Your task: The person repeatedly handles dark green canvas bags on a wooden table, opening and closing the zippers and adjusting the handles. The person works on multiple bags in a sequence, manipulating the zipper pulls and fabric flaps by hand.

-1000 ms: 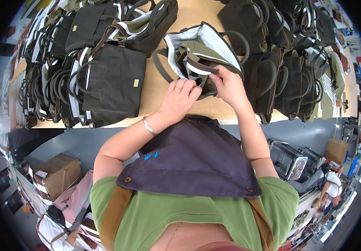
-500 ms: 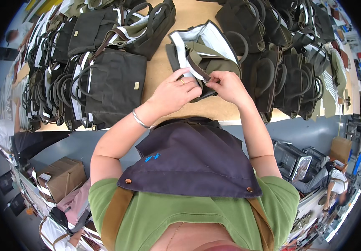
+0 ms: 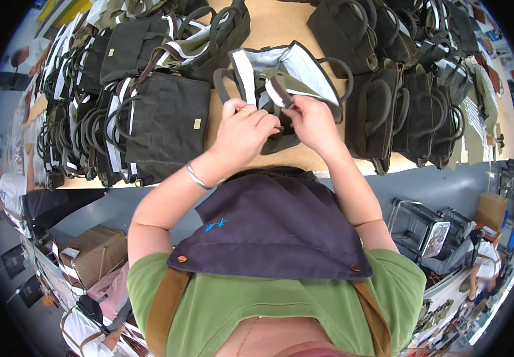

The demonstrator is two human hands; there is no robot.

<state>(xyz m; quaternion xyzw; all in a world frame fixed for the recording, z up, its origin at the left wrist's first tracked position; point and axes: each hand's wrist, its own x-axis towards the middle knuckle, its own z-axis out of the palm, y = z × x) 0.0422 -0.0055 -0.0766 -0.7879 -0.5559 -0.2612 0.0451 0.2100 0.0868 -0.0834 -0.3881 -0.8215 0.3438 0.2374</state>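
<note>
A dark olive tote bag [image 3: 309,65] stands opened out in front of me, with white lining and dark loop handles showing. My left hand [image 3: 242,134] is closed on the bag's near left edge. Between the thumb and fingers of my right hand [image 3: 314,122] is pinched a brown-and-white strap [image 3: 277,93], which curves up out of the bag's mouth. Some olive fabric lies inside the bag behind the strap. My fingers partly hide the bag's near side.
Stacks of similar dark bags [image 3: 167,128] line the left of the wooden table [image 3: 272,21], and more bags [image 3: 373,113] stand close on the right. A metal-framed cart [image 3: 420,229] and a cardboard box [image 3: 93,253] are behind me. Other people are further off.
The bag's mouth has shifted slightly nearer, and its left handle now shows. My right hand has moved left with the strap, which now bends upward. My left hand has turned inward.
</note>
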